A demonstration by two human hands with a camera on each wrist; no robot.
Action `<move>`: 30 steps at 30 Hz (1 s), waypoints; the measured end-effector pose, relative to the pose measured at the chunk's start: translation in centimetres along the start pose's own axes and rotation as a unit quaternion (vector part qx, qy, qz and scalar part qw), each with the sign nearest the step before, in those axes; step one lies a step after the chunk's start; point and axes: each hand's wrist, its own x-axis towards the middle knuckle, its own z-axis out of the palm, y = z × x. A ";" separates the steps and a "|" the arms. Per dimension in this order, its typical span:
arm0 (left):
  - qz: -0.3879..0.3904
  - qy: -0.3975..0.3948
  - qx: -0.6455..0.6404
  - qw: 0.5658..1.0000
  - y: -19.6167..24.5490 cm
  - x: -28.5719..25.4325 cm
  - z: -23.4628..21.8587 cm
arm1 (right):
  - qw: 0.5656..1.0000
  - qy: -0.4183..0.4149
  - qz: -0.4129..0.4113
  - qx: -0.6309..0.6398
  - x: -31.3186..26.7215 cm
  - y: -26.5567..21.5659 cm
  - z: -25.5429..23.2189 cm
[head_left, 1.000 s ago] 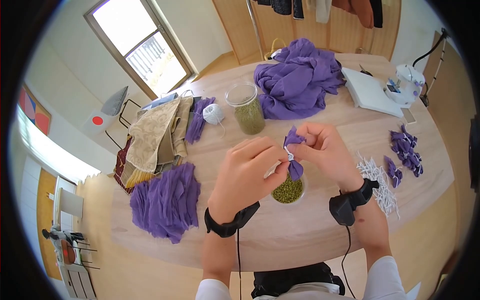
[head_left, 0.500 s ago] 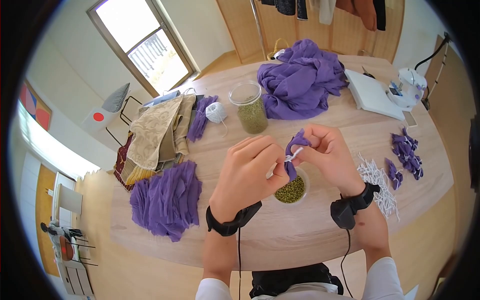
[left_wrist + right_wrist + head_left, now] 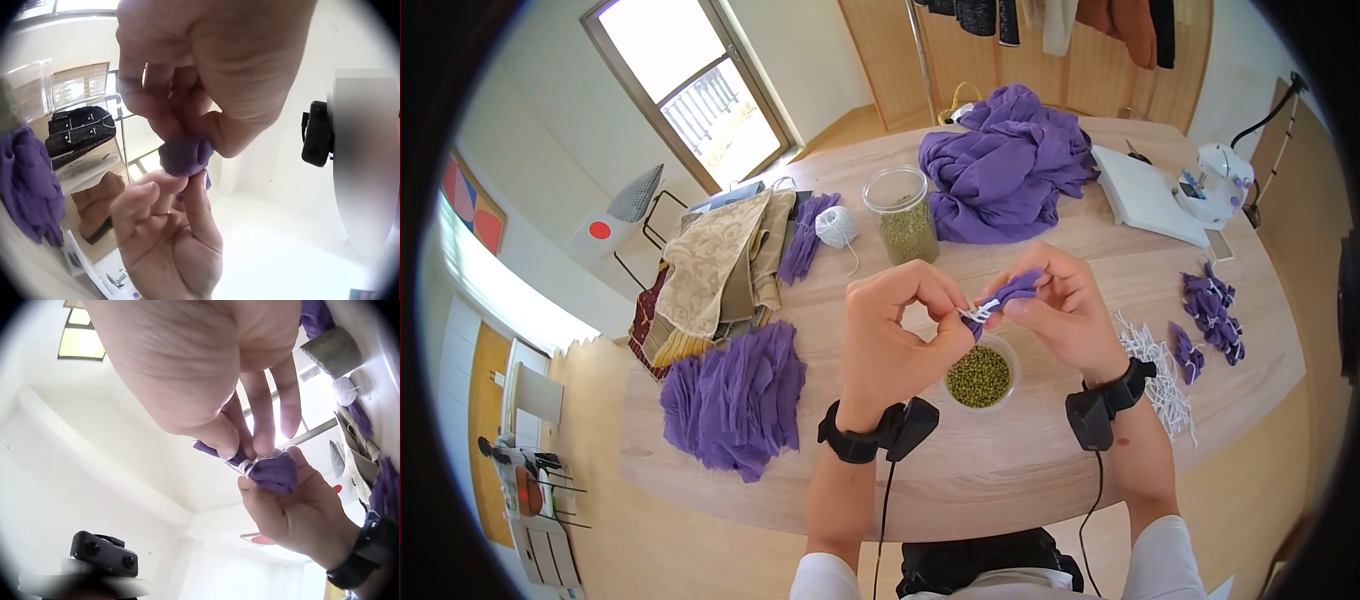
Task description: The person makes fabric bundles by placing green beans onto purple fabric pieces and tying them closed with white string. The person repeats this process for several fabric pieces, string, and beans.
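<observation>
A small purple cloth pouch (image 3: 275, 474) with white string (image 3: 242, 467) wound round its neck is held up between both hands. My left hand (image 3: 890, 340) pinches its rounded body between thumb and finger. On the other side, my right hand (image 3: 1065, 305) pinches the gathered loose end of the cloth between thumb and fingertips, close to the string. In the left wrist view the rounded bottom of the pouch bulges below the left fingertips. Beneath the hands on the table stands a clear bowl (image 3: 1016, 372) of green beans (image 3: 978, 378).
Purple cloth pieces (image 3: 735, 400) and folded fabrics (image 3: 705, 265) lie left. Behind are a string ball (image 3: 835, 227), a bean jar (image 3: 895, 185) and heaped purple cloth (image 3: 1005, 165). Cut strings (image 3: 1157, 375), tied purple pouches (image 3: 1212, 310) and a sewing machine (image 3: 1220, 185) are right.
The pouch has turned so its loose end points right, toward the right hand. My left hand has rotated, its thumb and fingers now forming a ring. The bean bowl shows more fully.
</observation>
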 end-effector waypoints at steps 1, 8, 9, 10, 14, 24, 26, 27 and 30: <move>-0.021 0.008 -0.044 0.999 0.0 0.0 0.2 | 1.000 -0.004 -0.010 -0.003 0.1 0.0 -0.1; -0.198 0.008 -0.276 0.940 0.5 0.1 0.4 | 0.992 -0.045 -0.041 0.111 0.1 0.9 -1.2; -0.218 0.007 -0.301 0.928 0.5 0.1 0.6 | 0.989 -0.044 -0.037 0.136 0.0 1.1 -1.3; -0.238 0.006 -0.325 0.915 0.4 0.2 0.7 | 0.986 -0.043 -0.032 0.160 0.0 1.1 -1.2; -0.247 0.007 -0.385 0.889 -0.7 0.3 0.6 | 0.983 0.012 -0.028 0.179 0.0 0.9 -0.8; -0.176 0.028 -0.139 0.974 -0.9 0.1 1.5 | 0.970 0.177 -0.074 -0.149 0.6 1.4 0.0; -0.173 0.024 -0.097 0.980 -0.7 0.0 1.4 | 0.943 0.180 -0.100 -0.261 0.4 1.4 0.0; -0.170 0.025 -0.070 0.983 -0.5 -0.1 1.4 | 0.921 0.180 -0.112 -0.325 0.3 1.3 0.0; -0.122 0.037 0.036 0.991 0.2 0.0 1.6 | 0.863 0.169 -0.156 -0.450 0.2 0.1 0.5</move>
